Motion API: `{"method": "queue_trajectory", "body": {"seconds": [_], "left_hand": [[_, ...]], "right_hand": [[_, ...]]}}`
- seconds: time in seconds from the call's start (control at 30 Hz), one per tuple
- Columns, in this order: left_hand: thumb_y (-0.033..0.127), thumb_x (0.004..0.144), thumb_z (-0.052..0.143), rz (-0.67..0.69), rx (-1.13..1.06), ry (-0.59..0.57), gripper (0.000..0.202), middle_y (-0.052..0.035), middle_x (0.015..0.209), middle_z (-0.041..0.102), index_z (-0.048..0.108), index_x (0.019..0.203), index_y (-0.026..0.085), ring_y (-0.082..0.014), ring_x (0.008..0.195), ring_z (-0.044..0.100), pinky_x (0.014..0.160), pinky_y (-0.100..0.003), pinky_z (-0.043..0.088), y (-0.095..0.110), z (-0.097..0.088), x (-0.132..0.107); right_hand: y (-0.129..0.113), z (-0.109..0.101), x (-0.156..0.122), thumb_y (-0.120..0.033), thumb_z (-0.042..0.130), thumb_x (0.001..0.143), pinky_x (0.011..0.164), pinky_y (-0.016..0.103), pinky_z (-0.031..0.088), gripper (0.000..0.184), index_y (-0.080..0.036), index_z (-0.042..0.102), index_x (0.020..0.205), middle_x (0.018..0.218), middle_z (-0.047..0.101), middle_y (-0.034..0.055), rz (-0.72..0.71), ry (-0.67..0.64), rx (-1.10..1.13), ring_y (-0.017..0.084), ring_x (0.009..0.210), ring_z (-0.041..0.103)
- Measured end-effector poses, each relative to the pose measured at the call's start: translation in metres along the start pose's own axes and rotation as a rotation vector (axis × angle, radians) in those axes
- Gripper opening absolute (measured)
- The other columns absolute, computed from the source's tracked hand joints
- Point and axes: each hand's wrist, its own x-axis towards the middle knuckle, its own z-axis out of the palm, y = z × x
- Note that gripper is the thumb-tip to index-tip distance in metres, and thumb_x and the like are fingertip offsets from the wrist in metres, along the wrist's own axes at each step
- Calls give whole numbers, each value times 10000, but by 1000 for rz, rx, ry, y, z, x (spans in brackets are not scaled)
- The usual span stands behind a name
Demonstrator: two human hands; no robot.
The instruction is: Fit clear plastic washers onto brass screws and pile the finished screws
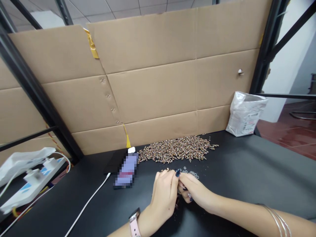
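Head view: our left hand (163, 188) and right hand (194, 187) meet over the black surface (243, 169), fingers curled in. Grip on both: we can't tell how far open or what it has hold of, contact is hidden. Just past our 2 hands: small metal parts (168, 170) by the left, clear rings (194, 174) by the right. Phone (127, 169) off left. Farther: metal-part pile (176, 149), near the cardboard (158, 89); white bag (244, 115) at far right.
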Motion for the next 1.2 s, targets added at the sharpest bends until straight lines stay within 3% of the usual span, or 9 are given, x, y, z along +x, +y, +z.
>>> {"method": "queue_trajectory", "body": {"seconds": [0.17,0.37,0.5,0.63,0.73,0.9,1.07,1.2], "left_hand": [[246,945,274,30,36,15,221,-15,763,498,405,776,192,-161,697,418,685,-321,319,3,-7,-3],[225,956,232,50,-22,37,260,-19,817,534,446,809,199,-164,790,467,791,-346,330,-4,1,-5],[251,960,224,29,-34,-22,313,4,706,493,403,710,194,-154,696,435,705,-326,321,-1,-7,-1],[268,941,277,77,-16,-49,237,-13,757,501,402,754,196,-164,705,427,692,-322,323,2,-14,-1],[239,949,234,54,-74,-31,267,-20,780,524,420,762,197,-164,727,455,728,-317,333,1,-11,-3],[249,970,175,-61,-163,-43,363,2,742,561,449,737,196,-143,690,490,704,-283,327,-3,-11,0],[247,920,309,-62,210,-70,298,2,637,531,414,648,188,-161,633,469,636,-297,265,-14,-20,6],[245,882,363,-82,303,-96,275,9,594,529,421,620,188,-160,609,478,630,-298,251,-19,-19,5]], "right_hand": [[-3,-2,-1,-572,491,780,414,194,181,435,-198,330,628,505,297,-90,-9,-41,-22,42,423,226],[4,-1,-3,-605,456,797,417,192,198,463,-194,337,623,526,297,-82,-75,-69,-23,49,440,240],[1,-1,-2,-581,460,812,422,193,235,435,-190,365,648,554,328,-72,-110,-68,-26,53,447,280],[-1,-2,-2,-550,446,829,414,199,234,415,-196,350,635,521,302,-80,-73,-43,-56,57,427,256],[2,-3,-3,-543,365,872,430,208,247,418,-204,317,632,529,279,-78,-124,-63,-110,67,442,251],[-7,-10,-7,-405,286,944,534,236,323,301,-208,346,724,645,355,-44,-389,30,-515,108,563,320],[-26,-35,-2,-219,374,901,676,290,374,169,-196,439,747,783,474,20,-586,24,-1101,156,712,435],[-30,-58,9,-176,443,853,728,313,412,86,-196,520,822,837,514,46,-609,49,-1239,184,784,489]]}}
